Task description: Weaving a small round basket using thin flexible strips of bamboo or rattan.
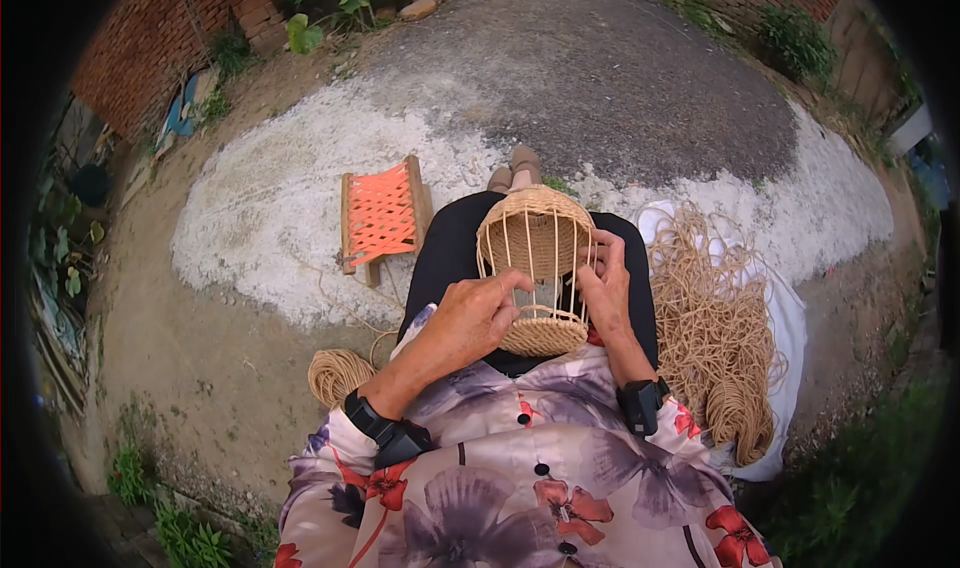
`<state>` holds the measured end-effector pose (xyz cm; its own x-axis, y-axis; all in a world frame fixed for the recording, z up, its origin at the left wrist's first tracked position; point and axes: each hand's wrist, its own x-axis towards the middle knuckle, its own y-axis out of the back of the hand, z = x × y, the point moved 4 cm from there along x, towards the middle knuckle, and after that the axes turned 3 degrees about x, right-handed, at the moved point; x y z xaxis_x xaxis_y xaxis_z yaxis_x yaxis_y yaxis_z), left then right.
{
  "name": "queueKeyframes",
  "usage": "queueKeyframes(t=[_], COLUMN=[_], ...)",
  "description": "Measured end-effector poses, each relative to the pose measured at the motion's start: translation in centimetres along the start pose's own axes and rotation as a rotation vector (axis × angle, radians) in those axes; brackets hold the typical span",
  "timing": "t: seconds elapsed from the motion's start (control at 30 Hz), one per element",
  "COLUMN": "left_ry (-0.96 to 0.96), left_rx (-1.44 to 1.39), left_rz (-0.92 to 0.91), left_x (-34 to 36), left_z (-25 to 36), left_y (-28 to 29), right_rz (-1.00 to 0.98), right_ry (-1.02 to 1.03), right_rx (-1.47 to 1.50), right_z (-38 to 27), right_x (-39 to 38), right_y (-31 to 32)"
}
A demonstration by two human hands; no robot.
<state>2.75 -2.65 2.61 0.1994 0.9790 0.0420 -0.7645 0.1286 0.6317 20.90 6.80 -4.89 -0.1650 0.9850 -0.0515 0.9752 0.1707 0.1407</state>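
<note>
A light tan woven basket (545, 336) lies across my lap, with a closely woven band at its near end and another woven part at its far end. Between them run several bare, thin stakes with open gaps. My left hand (478, 313) is closed at the left side, its fingertips bent around a stake. At the right side my right hand (606, 286) grips the basket, its thumb in front and fingers behind the outer stakes. The tips of some right fingers are hidden by the weave.
On the ground to the left stands a small wooden stool (383, 213) with an orange strap seat. A coil of tan cord (340, 377) lies nearer, a strand trailing from it. At right, a large tangled cord heap (708, 313) rests on white cloth (790, 353).
</note>
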Motion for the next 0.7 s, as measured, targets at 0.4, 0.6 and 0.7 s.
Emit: queueKeyframes(t=[0.4, 0.6, 0.7], left_ry=[-0.162, -0.162, -0.050], left_rx=[0.199, 0.197, 0.112], left_rz=[0.080, 0.127, 0.074], left_x=[0.7, 0.7, 0.6], left_z=[-0.1, -0.3, -0.4], left_y=[-1.8, -2.1, -0.9], right_rz=[0.074, -0.457, -0.508], right_ry=[0.620, 0.292, 0.420], right_rx=[-0.906, -0.216, -0.282], right_z=[-2.7, -4.8, -4.6], right_x=[0.0, -3.3, -4.7], right_y=[1.7, 2.7, 2.1])
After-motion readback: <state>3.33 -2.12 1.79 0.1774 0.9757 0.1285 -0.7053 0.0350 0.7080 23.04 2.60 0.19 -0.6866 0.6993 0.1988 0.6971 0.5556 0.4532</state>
